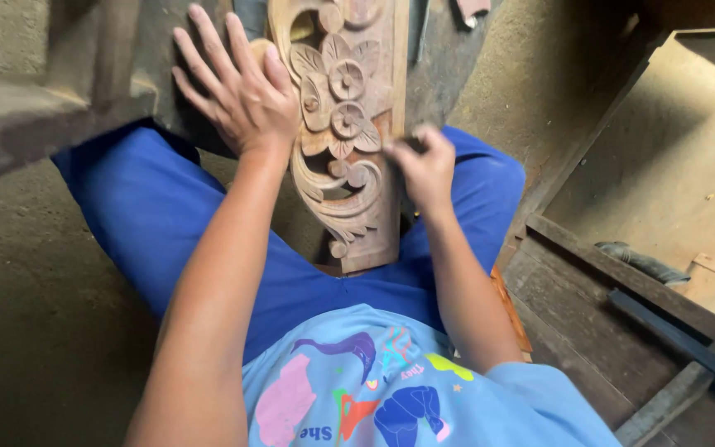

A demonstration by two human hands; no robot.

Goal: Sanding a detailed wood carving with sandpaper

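A carved wooden panel point(345, 124) lies lengthwise between the person's knees, its pale brown face cut into rounded flowers, petals and curling scrolls, with open gaps sawn through near the top and the middle. The wood looks dry and matte, with dust in the hollows.

The left hand point(237, 91) rests flat with its fingers spread wide, the palm pressing on the panel's left edge and the fingertips reaching past it onto the dark surface beyond. The right hand point(424, 161) is curled tight, its fingers pinched together on a small dark tool point(411, 142) whose shape is too blurred to tell; it touches the panel's right edge beside the lower flower.

Blue trousers point(151, 207) flank the panel on both sides, and a light blue printed shirt point(374, 381) fills the bottom of the view. To the right stand rough grey wooden planks point(589, 273) and a dark bar point(680, 343). The floor point(35, 331) on the left is dull and dusty.
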